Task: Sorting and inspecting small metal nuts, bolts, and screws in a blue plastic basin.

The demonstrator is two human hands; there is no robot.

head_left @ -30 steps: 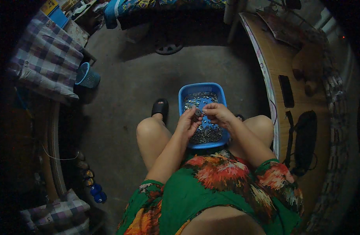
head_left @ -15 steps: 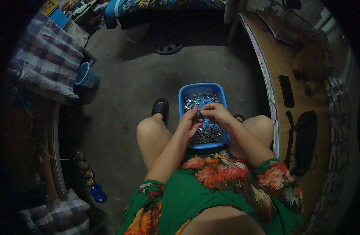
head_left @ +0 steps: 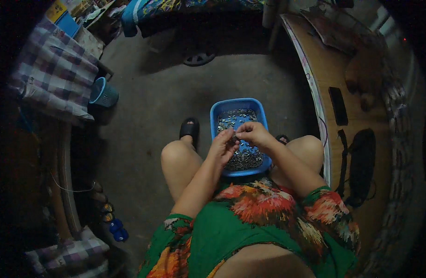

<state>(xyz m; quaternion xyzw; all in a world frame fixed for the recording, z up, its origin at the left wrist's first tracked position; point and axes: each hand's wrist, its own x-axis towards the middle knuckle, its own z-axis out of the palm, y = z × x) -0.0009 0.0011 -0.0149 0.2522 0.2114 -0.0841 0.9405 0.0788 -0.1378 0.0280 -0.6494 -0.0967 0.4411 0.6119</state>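
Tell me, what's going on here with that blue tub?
A seated person works with both bare hands over a blue basket resting between their knees. It is filled with many small metal pieces. The left hand and the right hand meet above the basket, fingertips together as if pinching one of those pieces; it is too small to make out. A wooden table stands to the person's right.

Dim home room, concrete floor [head_left: 162, 102], checked bedding [head_left: 55, 78], slippers [head_left: 188, 129]
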